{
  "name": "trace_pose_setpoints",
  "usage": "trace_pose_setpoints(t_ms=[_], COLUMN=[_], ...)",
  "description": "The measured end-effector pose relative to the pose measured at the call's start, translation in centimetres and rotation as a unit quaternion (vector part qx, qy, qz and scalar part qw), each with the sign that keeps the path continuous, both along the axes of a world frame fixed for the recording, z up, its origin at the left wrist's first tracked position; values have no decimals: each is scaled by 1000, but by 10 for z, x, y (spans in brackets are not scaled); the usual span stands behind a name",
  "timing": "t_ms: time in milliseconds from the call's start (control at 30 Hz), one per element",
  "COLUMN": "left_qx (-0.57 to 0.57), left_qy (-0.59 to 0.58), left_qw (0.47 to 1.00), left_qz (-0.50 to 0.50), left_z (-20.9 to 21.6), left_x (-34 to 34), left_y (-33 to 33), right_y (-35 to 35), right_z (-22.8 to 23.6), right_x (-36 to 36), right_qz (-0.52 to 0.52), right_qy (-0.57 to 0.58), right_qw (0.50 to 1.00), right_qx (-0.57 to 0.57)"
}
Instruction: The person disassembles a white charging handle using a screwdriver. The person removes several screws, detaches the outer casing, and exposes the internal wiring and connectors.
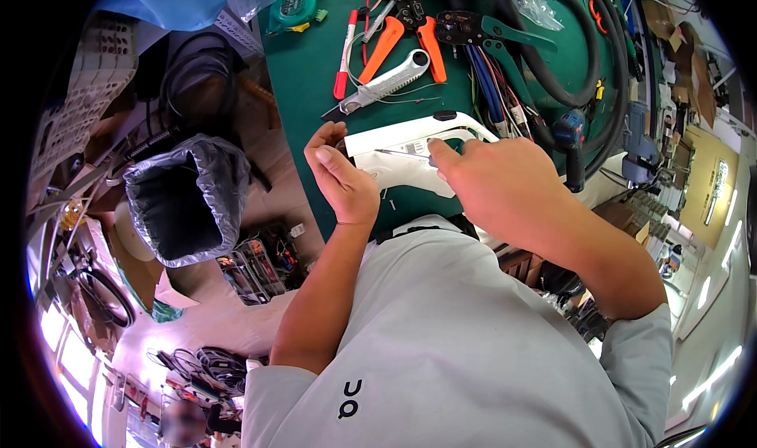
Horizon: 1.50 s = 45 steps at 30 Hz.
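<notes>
A white, gun-shaped charging connector housing (374, 144) with a looped handle lies across the front of the green work mat. My left hand (343, 176) is closed round its left end, thumb on the near side. Over the handle, my right hand (505, 176) grips a thin screwdriver (402, 154); the shaft points left along the housing, and the fingers hide its handle. Small screws (392, 205) lie on the mat just below the housing. Behind it rest a grey utility knife (386, 84) and a red-and-white marker (346, 57).
Orange-handled wire strippers (410, 26) and a green-handled crimper (493, 34) lie farther back. Thick black cable (591, 77) coils at right beside a blue-and-black power driver (569, 136). A green tape measure (292, 10) sits back left. A lined bin (189, 199) stands left of the table.
</notes>
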<state>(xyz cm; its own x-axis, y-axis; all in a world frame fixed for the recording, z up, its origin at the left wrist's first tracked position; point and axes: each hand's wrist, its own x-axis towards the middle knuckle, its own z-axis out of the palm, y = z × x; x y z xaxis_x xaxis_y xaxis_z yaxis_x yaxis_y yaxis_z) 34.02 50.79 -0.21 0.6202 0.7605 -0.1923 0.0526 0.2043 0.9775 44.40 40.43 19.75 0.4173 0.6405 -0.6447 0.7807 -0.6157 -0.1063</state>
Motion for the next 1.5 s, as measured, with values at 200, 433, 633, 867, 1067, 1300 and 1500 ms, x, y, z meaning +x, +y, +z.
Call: trace_pose_setpoints(t_ms=[200, 433, 633, 867, 1067, 1300, 1500], left_qx=[-60, -55, 56, 135, 115, 154, 123], left_qy=[-23, -30, -22, 85, 62, 81, 65], left_qw=[998, 998, 996, 986, 989, 983, 987], left_qz=[15, 31, 60, 52, 70, 62, 80], left_z=[-1, -1, -8, 0, -1, 1, -7], left_x=[-2, -2, 5, 12, 16, 9, 0], left_y=[0, -2, -1, -3, -2, -3, 0], right_y=[28, 60, 99, 131, 119, 93, 35], right_z=[2, 14, 19, 15, 14, 12, -12], right_x=[7, 13, 21, 30, 24, 25, 10], right_qz=[50, 91, 144, 84, 114, 64, -92], right_qy=[38, 49, 46, 68, 64, 71, 61], right_qw=[997, 989, 982, 959, 976, 980, 992], right_qx=[-51, -101, -113, -263, -176, -173, -60])
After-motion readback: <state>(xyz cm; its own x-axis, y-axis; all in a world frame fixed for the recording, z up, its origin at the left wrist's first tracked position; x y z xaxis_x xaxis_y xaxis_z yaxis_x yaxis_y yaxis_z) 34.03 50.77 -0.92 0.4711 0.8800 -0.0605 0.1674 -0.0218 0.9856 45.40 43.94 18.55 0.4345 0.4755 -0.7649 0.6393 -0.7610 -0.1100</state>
